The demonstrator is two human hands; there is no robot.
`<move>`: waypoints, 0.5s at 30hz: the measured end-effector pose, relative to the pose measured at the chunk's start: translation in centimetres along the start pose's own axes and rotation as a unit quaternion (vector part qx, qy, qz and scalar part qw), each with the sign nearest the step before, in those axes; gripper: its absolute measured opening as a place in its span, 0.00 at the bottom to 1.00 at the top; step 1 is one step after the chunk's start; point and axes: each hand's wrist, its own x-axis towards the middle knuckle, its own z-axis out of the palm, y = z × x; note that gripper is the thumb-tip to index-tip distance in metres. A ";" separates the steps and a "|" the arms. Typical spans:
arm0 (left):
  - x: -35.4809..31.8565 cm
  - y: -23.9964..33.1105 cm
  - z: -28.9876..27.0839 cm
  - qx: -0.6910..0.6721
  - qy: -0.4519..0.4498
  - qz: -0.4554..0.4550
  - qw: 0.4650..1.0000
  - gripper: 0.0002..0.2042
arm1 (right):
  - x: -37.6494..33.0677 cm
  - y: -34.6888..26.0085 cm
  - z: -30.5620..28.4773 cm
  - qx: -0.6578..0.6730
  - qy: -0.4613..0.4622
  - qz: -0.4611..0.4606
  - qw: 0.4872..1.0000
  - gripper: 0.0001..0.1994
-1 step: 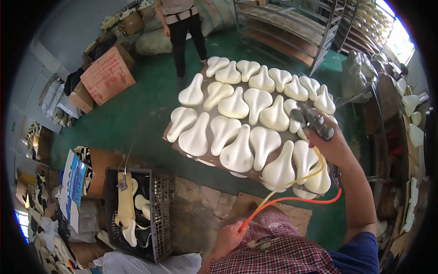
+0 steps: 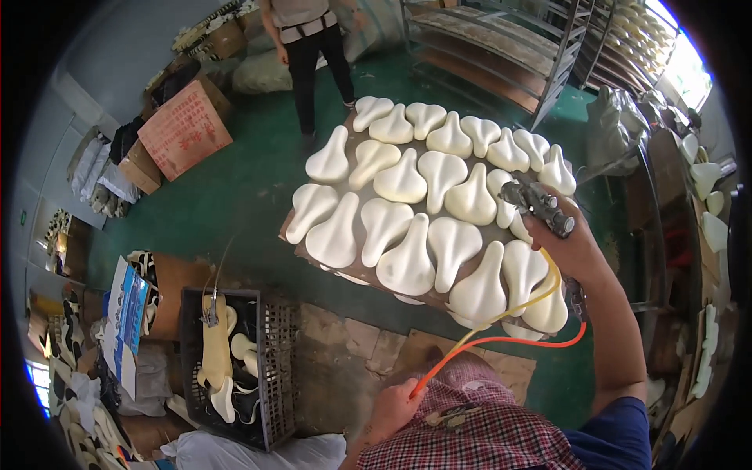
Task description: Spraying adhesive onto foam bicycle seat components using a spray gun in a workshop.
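Observation:
My right hand (image 2: 570, 244) is wrapped round a metal spray gun (image 2: 539, 207), held over the right side of a board-topped table (image 2: 354, 197). White bicycle saddles (image 2: 406, 257) lie on it in rows, and the gun covers part of one or two of them. A yellow hose (image 2: 517, 312) and an orange-red hose (image 2: 521, 341) run from near the gun back to my waist. There my left hand (image 2: 395, 409) is closed around the hoses, in front of a red checked apron (image 2: 462, 423).
At lower left stands a black plastic crate (image 2: 278, 352) with saddle-shaped pieces and a metal-tipped tool inside. Beyond the table another person (image 2: 313, 55) stands. A shelf rack (image 2: 486, 63) is at the back, a red-brown carton (image 2: 186, 131) at far left. Cardboard (image 2: 329, 333) covers the nearer floor.
My right hand and the spray gun have shifted very slightly, the gun's angle turning a little. The person at the back has moved slightly to the left. My left hand stays put.

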 end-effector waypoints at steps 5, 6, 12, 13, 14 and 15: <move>0.4 0.7 0.9 -0.022 0.003 0.009 1.000 0.14 | -1.5 -0.7 0.1 0.004 -0.125 0.004 0.992 0.24; 0.2 0.7 1.1 -0.035 0.010 0.006 0.999 0.14 | -1.5 -0.8 0.4 0.004 -0.116 0.007 0.993 0.24; -1.6 0.6 1.1 -0.090 0.034 0.001 0.995 0.14 | -3.9 -0.7 -0.1 -0.064 -0.099 -0.024 0.993 0.24; -2.3 0.1 1.5 -0.092 0.038 -0.002 0.995 0.14 | -5.2 -0.9 0.3 -0.089 -0.138 -0.049 0.985 0.25; -3.1 -0.5 2.0 -0.086 0.042 0.007 0.995 0.14 | -6.5 -1.5 1.0 -0.046 -0.180 -0.020 0.982 0.25; -3.9 -0.9 2.3 -0.080 0.047 0.015 0.996 0.15 | -7.3 -2.6 1.5 -0.053 -0.223 0.025 0.973 0.26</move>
